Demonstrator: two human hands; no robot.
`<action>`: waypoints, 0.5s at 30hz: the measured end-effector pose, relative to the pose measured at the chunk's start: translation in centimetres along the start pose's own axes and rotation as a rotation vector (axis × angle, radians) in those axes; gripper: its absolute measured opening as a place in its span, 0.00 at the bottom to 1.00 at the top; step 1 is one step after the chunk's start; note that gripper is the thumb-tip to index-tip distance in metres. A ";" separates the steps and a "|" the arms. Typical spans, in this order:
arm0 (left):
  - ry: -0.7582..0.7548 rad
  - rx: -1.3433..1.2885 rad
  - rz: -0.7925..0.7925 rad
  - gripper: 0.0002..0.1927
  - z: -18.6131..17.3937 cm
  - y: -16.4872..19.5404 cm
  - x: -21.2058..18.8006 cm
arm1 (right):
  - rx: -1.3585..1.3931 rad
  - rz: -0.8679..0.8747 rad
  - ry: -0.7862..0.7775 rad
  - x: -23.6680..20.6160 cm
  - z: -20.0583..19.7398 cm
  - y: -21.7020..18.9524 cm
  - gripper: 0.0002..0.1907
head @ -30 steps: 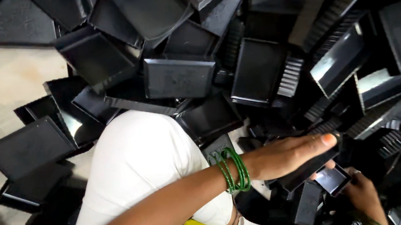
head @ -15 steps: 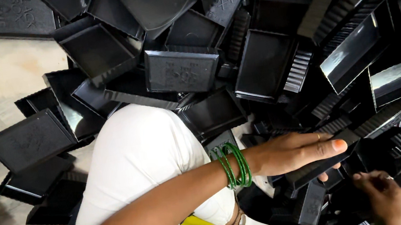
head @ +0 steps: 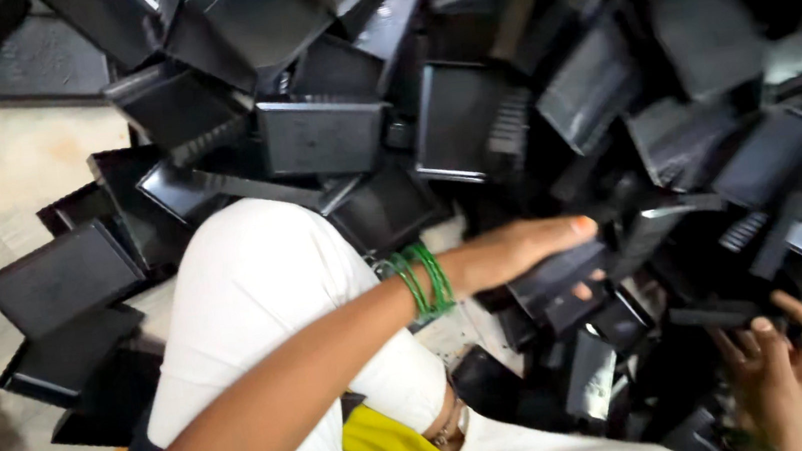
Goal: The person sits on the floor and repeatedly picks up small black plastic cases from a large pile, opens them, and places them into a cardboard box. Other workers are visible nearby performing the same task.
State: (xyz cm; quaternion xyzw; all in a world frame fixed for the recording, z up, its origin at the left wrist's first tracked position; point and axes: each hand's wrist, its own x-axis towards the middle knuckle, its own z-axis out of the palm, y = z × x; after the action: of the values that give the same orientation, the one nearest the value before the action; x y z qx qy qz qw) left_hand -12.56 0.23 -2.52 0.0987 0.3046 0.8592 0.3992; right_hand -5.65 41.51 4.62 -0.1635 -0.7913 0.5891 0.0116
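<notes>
The scene is dimly lit, with the upper right lost in shadow. Glare is caught on glossy black trays (head: 320, 134). Motion blur is seen throughout.

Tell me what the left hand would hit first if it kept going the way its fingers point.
Probably the black plastic tray in the pile just beyond the left hand's fingertips; depth is unclear.

I've got one view only, head cam, worn on the person, looking steeply down & close in over the white-clad knee (head: 269, 301) onto a heap of flat black plastic trays (head: 549, 108); pale concrete floor (head: 5, 190) fills the left edge. No 2nd view to overlap.
</notes>
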 end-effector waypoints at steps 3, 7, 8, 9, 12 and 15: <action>-0.018 -0.033 -0.027 0.33 -0.5 0.4 0.0 | 0.183 -0.155 0.088 -1.4 1.7 -1.9 0.32; -0.043 0.002 -0.001 0.33 -1.4 0.0 0.0 | 0.581 -0.193 0.015 -2.4 5.1 -4.6 0.31; -0.022 0.018 0.013 0.33 -1.6 -0.3 0.0 | 0.676 -0.196 -0.027 -2.9 6.4 -5.2 0.32; -0.001 0.036 0.031 0.33 -1.7 -0.7 0.0 | 0.690 -0.191 -0.033 -3.6 7.9 -5.8 0.33; 0.152 0.138 0.108 0.32 -1.8 -2.2 -0.1 | 0.729 -0.165 -0.091 -6.5 14.3 -6.8 0.33; 0.282 0.545 0.269 0.32 -0.4 -4.2 0.2 | 0.662 -0.113 -0.098 -9.6 21.1 -6.8 0.30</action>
State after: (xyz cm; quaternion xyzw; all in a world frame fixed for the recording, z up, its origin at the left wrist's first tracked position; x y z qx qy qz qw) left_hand -10.24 2.23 -5.37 0.1213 0.5597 0.7962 0.1951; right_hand -2.65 17.54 6.20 -0.0782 -0.5646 0.8196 0.0584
